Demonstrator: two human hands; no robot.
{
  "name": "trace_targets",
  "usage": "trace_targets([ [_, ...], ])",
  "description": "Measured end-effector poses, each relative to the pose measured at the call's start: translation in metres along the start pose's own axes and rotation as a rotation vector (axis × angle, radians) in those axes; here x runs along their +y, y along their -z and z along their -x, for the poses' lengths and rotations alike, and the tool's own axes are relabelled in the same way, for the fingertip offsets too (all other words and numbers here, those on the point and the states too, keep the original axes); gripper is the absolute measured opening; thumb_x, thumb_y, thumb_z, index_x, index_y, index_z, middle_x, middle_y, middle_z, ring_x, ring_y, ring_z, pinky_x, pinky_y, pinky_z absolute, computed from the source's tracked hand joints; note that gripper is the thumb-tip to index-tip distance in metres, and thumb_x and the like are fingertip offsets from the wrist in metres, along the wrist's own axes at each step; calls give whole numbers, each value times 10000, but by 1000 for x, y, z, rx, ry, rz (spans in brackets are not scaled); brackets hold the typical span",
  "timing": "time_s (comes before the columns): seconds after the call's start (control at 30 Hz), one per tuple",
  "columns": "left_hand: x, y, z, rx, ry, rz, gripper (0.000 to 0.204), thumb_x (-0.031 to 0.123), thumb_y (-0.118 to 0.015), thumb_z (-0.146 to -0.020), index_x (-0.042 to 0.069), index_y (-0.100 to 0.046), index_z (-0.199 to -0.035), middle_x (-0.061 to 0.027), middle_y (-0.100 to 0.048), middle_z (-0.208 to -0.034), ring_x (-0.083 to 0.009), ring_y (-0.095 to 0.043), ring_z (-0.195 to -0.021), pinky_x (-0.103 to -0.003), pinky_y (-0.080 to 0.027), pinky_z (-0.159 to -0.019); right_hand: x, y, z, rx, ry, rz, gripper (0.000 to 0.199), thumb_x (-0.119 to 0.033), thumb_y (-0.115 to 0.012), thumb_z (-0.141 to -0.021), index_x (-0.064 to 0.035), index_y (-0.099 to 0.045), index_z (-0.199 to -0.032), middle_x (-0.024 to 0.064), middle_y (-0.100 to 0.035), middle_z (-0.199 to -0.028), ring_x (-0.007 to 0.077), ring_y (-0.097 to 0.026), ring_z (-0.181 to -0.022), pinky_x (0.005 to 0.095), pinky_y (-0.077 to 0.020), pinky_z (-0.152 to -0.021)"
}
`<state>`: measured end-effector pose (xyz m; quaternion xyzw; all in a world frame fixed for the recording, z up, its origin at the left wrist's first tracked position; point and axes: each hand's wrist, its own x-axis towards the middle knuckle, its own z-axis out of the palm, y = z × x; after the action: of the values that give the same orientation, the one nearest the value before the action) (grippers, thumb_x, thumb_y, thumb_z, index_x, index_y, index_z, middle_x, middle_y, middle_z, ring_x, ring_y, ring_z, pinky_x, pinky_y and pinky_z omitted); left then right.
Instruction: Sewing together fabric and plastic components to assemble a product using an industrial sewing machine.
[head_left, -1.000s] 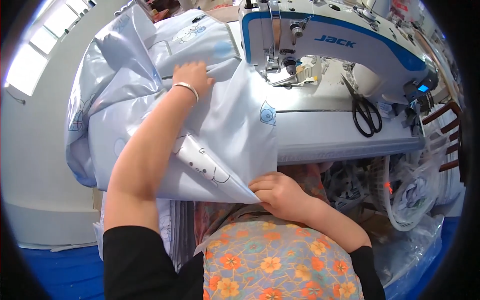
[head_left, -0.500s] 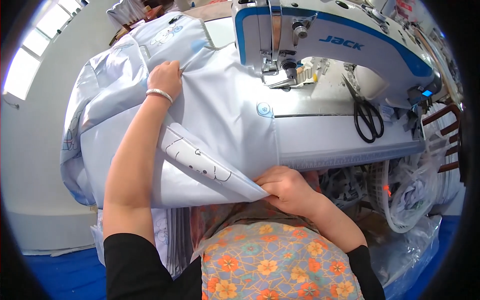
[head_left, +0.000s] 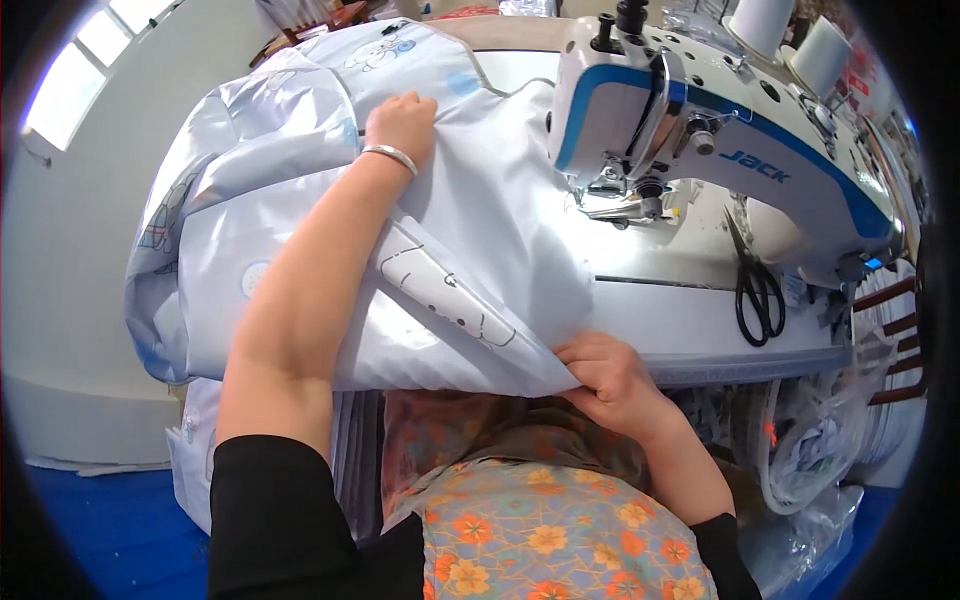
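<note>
Head view: pale blue printed fabric [head_left: 300,230] is spread across the desk [head_left: 690,310] and draped over its near edge. The left hand [head_left: 402,125], a metal bangle [head_left: 390,155] on its wrist, is laid on the cloth with fingers curled down into it. The right hand [head_left: 612,375] is closed on the fabric's lower corner at the desk's front edge. Beyond the right fingers a white and blue sewing machine [head_left: 720,150] is seen; black scissors [head_left: 757,290] lie further right.
</note>
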<state>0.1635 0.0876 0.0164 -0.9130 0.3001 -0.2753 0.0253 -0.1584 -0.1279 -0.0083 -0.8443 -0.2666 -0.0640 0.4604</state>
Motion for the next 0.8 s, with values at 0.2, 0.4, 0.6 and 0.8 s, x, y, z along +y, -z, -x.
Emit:
trace_targets([
  [0.2, 112, 87, 53, -354, -484, 488, 269, 190, -580, -836, 79, -688, -1055, -131, -682, -1040, -312, -642, -1012, -480, -485, -903, -26, 9, 8, -281, -265, -25, 381, -106, -792, -741, -66, -706, -1110, 139, -704, -983, 358, -641, -888, 434, -510, -812],
  [0.4, 151, 97, 148, -160, -230, 454, 457, 148, -606, -832, 85, -606, -1284, -263, -509, -1375, -402, -488, -1284, -522, -407, -1037, -24, -46, 49, -180, -107, 24, 332, -47, -671, -783, -67, -693, -1114, 148, -695, -919, 364, -639, -919, 478, -500, -855],
  [0.6, 145, 103, 159, -278, -204, 493, 475, 68, -567, -862, 21, -586, -1335, -210, -511, -1440, -381, -480, -1336, -443, -366, -1126, 33, -71, 237, 600, -608, 132, 284, -87, -670, -870, -69, -639, -1152, 132, -628, -1203, 258, -605, -1131, 404, -481, -978],
  [0.8, 153, 103, 151, -275, -256, 469, 430, 67, -514, -917, -8, -570, -1337, -202, -523, -1431, -371, -502, -1314, -426, -382, -1100, 118, -121, 469, 1316, -1484, 4, 234, -134, -660, -890, -15, -668, -1091, 122, -712, -966, 218, -680, -896, 325, -530, -811],
])
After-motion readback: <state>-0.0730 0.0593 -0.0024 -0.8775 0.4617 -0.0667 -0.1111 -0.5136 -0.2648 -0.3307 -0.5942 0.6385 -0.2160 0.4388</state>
